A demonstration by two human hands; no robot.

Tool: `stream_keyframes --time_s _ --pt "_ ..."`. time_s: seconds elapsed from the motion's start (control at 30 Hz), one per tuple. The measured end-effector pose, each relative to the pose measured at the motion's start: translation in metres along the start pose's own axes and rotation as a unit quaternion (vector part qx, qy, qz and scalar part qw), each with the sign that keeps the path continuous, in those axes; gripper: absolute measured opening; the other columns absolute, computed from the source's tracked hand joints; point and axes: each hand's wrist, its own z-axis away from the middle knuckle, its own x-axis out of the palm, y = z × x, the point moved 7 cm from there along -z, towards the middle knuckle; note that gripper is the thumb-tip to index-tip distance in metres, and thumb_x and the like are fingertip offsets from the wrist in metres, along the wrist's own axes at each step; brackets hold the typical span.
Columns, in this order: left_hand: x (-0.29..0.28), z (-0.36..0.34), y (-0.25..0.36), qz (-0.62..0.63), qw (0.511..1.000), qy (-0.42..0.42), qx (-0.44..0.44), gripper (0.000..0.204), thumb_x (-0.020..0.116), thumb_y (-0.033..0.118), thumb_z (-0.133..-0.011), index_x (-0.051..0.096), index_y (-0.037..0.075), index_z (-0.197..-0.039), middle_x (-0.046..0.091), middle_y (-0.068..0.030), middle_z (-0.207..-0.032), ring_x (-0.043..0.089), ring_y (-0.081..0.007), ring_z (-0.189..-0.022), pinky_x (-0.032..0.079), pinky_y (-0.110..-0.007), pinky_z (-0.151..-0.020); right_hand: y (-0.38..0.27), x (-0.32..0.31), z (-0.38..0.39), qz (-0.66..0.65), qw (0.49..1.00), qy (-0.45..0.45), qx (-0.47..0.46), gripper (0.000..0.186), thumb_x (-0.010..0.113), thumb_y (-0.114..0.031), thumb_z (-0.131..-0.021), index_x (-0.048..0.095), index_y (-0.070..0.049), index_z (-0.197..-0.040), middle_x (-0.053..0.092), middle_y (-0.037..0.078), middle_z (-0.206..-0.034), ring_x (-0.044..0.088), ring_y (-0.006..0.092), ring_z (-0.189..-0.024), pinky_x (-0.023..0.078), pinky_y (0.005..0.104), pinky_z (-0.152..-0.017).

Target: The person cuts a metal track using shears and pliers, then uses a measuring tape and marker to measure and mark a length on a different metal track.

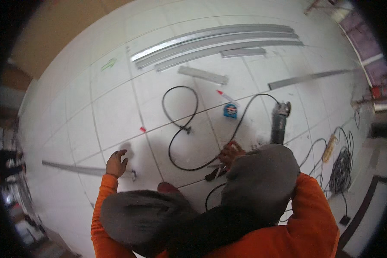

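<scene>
My left hand (117, 164) is over the tiled floor with its fingers apart and nothing in them. Right beside it lies a thin grey metal strip (75, 168); a small object (133, 175) too blurred to name is just past my wrist. My right hand (231, 153) is low in front of my right knee, fingers curled. What it grips is partly hidden; a dark and whitish piece (217, 172) shows just below it. A black power cord (171, 148) loops past these fingers and runs to an angle grinder (279, 122) lying on the floor by that knee.
Several long metal profiles (219, 41) lie across the far floor, with a short channel piece (203, 75) nearer. A blue tape measure (230, 110) and a red-capped white marker (228, 98) sit mid-floor. A red scrap (142, 129) lies left of centre. Coiled cable (341, 170) is at right.
</scene>
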Motion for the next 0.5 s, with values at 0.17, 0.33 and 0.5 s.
stream_keyframes --time_s 0.17,0.33,0.5 --pt "-0.031 -0.074 0.058 -0.017 0.993 -0.109 0.03 0.038 0.068 0.014 -0.085 0.064 0.009 -0.122 0.067 -0.0135 -0.118 0.062 -0.0301 -0.112 0.047 -0.039 -0.1 -0.005 0.014 -0.003 -0.025 1.0 -0.017 -0.007 0.057 0.074 -0.021 -0.075 0.057 -0.006 -0.128 0.055 0.018 -0.124 0.045 0.039 -0.124 0.032 0.0538 -0.109" --pt "-0.05 -0.173 0.091 -0.197 0.967 -0.133 0.089 0.036 0.058 0.023 -0.088 0.066 0.015 -0.123 0.068 -0.0155 -0.116 0.063 -0.0345 -0.109 0.05 -0.043 -0.094 -0.001 0.021 0.018 -0.038 0.999 -0.035 0.011 0.055 0.073 -0.021 -0.076 0.058 -0.006 -0.127 0.056 0.018 -0.122 0.047 0.0391 -0.121 0.034 0.0533 -0.108" --pt "-0.063 -0.287 0.117 -0.226 0.969 -0.097 0.036 0.035 0.059 0.023 -0.086 0.066 0.015 -0.12 0.068 -0.0152 -0.116 0.064 -0.0349 -0.109 0.051 -0.044 -0.094 0.006 0.035 0.031 -0.042 0.998 -0.037 0.025 0.054 0.073 -0.021 -0.077 0.058 -0.006 -0.126 0.057 0.018 -0.121 0.049 0.0393 -0.119 0.036 0.0527 -0.106"
